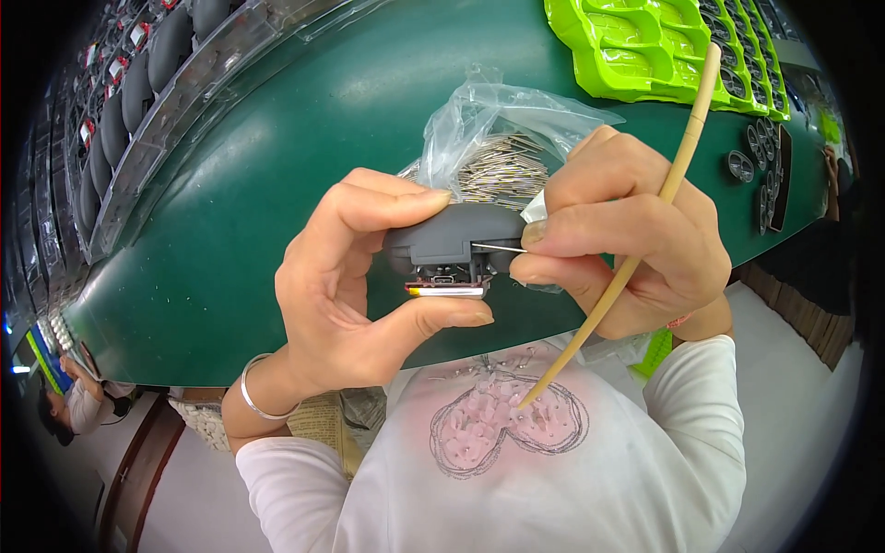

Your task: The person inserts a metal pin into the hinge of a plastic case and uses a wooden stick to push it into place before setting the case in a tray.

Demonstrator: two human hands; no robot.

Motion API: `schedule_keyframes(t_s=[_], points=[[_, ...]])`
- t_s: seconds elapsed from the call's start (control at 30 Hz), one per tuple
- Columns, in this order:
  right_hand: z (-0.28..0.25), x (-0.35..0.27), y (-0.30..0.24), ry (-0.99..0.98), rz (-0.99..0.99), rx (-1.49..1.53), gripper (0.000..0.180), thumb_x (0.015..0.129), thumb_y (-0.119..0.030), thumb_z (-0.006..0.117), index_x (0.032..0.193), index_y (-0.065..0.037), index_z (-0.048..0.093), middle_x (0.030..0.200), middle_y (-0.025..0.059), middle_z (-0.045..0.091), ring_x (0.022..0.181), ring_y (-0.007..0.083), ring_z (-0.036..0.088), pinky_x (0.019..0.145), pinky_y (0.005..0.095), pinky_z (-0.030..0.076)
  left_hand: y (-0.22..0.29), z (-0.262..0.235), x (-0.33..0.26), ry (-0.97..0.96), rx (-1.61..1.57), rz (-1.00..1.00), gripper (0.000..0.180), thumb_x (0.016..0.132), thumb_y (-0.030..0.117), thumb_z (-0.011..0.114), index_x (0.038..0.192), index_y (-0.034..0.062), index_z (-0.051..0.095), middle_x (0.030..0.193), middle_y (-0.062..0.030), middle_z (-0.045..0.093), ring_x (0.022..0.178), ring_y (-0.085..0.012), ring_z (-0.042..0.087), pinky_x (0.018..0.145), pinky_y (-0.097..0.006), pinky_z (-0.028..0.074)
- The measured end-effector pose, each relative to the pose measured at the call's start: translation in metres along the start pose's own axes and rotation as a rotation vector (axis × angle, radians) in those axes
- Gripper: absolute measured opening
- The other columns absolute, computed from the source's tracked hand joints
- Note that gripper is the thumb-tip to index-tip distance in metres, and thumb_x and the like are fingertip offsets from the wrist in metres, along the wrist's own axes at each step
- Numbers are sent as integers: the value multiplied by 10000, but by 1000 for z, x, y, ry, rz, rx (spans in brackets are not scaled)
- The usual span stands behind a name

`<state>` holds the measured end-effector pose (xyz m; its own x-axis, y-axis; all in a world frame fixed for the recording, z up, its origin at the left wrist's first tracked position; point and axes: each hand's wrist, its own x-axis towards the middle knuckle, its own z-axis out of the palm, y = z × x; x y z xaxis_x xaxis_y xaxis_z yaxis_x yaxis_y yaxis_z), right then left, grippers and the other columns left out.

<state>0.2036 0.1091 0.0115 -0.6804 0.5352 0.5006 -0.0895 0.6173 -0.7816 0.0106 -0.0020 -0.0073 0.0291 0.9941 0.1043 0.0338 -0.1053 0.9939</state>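
Observation:
My left hand [346, 286] grips a dark grey plastic housing [452, 229] between thumb and fingers, over the green table. On the housing's near side a small port and internal parts show, with a flat silvery piece [447, 290] below them. My right hand [636, 230] pinches a thin metal pin [498, 247], whose tip reaches the housing's right side. Across the same hand lies a long bamboo stick [678, 170], slanting from upper right down toward my chest. A bit of white material shows at a right fingertip.
Just beyond the housing, a clear plastic bag [470, 101] holds many metal pins [502, 170]. A bright green tray [636, 46] stands at the far right, near several small round dark parts [740, 166]. Clear trays of grey housings [138, 92] line the left. Another person [78, 405] is at lower left.

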Motion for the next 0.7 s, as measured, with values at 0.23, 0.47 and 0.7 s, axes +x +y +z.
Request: schedule_keyframes(t_s=[0.23,0.47,0.7], points=[[2,1,2,-1,2,19,258,690,-79,821,856,-58,624,758,51,579,627,165,536,560,292,394,1,-1,0,-1,9,-25,652,659,182,874,1144,-51,507,1059,-145,553,974,-192,564,853,-294,457],[0,0,1,-12,-6,9,249,707,-77,811,864,-46,620,761,65,581,639,174,537,567,302,392,2,0,0,4,2,-18,653,655,179,877,1142,-53,508,1046,-140,550,950,-180,554,841,-288,456],[1,-1,2,-14,6,22,248,708,-65,807,868,-43,620,767,74,581,638,170,534,573,304,395,2,-1,0,5,1,-20,655,651,177,879,1139,-57,510,1040,-139,550,943,-174,547,824,-277,456]])
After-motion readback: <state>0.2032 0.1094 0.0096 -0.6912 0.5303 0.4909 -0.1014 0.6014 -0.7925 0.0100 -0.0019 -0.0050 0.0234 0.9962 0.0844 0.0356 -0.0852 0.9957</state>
